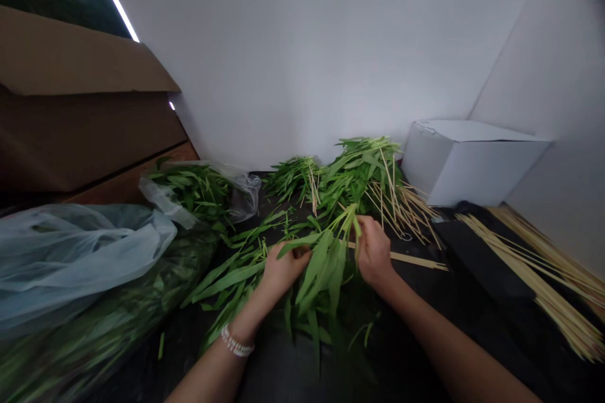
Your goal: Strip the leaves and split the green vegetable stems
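My right hand (372,250) is closed around the pale stems of a bunch of water spinach (326,261), long-leaved, its stem ends up and its leaves hanging toward me. At the bunch's left side, my left hand (282,269) has its fingers curled in on the leaves; the fingertips are partly hidden. Loose water spinach sprigs (231,277) spread on the dark surface to the left of that hand and beneath it. A flat bamboo stick (418,260) runs behind my right hand.
Against the wall are greens with thin sticks (363,164) and a smaller pile (295,176). A plastic bag of greens (85,252) and a cardboard box (75,126) stand left. To the right are a white box (482,167), a black block (482,258) and long bamboo sticks (543,293).
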Tool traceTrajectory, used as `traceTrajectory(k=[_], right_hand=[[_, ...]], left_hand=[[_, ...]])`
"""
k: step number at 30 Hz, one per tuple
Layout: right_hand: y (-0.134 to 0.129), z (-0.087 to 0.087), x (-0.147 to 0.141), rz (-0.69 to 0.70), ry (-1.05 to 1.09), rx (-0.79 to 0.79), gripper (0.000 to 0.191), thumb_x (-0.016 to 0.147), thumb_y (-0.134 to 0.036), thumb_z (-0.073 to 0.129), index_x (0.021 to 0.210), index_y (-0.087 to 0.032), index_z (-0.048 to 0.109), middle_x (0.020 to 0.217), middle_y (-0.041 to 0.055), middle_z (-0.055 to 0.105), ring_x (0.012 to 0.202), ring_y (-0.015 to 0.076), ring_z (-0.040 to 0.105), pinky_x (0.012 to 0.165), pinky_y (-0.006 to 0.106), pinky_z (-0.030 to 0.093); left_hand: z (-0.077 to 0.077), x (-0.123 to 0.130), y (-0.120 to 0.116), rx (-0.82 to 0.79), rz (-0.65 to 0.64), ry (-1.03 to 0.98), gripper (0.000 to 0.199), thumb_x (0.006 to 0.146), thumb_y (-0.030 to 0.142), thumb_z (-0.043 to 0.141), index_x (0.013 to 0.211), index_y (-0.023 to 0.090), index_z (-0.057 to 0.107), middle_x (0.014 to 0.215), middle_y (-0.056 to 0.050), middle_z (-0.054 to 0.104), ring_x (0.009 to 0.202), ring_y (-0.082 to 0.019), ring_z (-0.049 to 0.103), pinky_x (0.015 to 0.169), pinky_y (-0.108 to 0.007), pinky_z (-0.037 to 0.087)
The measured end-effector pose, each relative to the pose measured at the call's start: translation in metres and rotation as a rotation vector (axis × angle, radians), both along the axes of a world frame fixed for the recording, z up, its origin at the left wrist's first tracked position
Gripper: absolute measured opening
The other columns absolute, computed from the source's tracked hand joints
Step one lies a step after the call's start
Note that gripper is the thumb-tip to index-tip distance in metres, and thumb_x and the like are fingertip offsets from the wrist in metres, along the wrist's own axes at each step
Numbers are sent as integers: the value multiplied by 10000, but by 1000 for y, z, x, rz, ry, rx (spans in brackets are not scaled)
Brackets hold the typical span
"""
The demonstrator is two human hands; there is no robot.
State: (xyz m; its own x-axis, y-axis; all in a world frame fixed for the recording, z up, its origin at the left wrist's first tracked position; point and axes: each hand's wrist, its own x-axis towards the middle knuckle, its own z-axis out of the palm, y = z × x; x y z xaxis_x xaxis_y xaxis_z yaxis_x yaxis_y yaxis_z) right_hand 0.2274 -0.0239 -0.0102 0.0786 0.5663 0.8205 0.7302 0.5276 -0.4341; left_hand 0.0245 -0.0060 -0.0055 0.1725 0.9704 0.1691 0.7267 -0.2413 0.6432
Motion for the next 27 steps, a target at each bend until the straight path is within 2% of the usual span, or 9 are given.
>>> traceTrajectory(k=[4,7,9,12,15,18,27], right_hand=[[0,2,-1,3,-43,21,206,952,-198,337,959,-193,542,691,18,558,640,183,494,630,300,379],[0,2,-2,39,-93,16,220,948,-178,336,971,-187,555,717,30,584,639,178,503,630,300,381],[0,1,-2,70,-140,25,233,943,-166,336,984,-178,566,742,40,602,654,178,520,643,304,389],[1,-2,-3,113,-208,31,263,942,-156,325,1002,-162,582,777,56,620,691,180,553,673,305,413],[1,-4,-4,137,-269,-6,284,952,-156,324,1041,-151,593,836,73,640,749,175,587,699,285,435],[2,-6,-5,131,-338,-39,303,953,-150,335,1100,-145,600,855,72,648,753,165,602,696,263,440],[3,-12,-7,95,-448,-70,353,928,-128,367,1182,-154,610,837,58,667,723,145,618,645,231,443]], left_hand=[[2,-11,11,38,-31,-496,145,722,310,659,736,173,705,811,-52,713,782,-191,637,739,-288,467],[12,-19,14,124,42,-819,166,708,328,705,778,181,672,1029,-65,708,941,-197,632,811,-287,465],[17,-23,15,120,76,-991,217,720,361,707,826,186,633,1022,-61,713,894,-176,642,771,-276,473],[22,-24,15,-17,98,-1166,297,693,392,733,855,187,593,834,-28,724,660,-124,621,630,-238,466],[21,-20,15,-184,118,-1262,375,611,347,803,896,171,635,776,-21,720,586,-103,599,591,-225,473],[17,-17,15,-267,127,-1309,420,576,301,841,934,146,683,795,-46,734,603,-104,618,600,-221,491],[11,-17,14,-229,82,-1239,402,562,294,862,919,153,743,809,-56,756,685,-131,671,666,-228,521]])
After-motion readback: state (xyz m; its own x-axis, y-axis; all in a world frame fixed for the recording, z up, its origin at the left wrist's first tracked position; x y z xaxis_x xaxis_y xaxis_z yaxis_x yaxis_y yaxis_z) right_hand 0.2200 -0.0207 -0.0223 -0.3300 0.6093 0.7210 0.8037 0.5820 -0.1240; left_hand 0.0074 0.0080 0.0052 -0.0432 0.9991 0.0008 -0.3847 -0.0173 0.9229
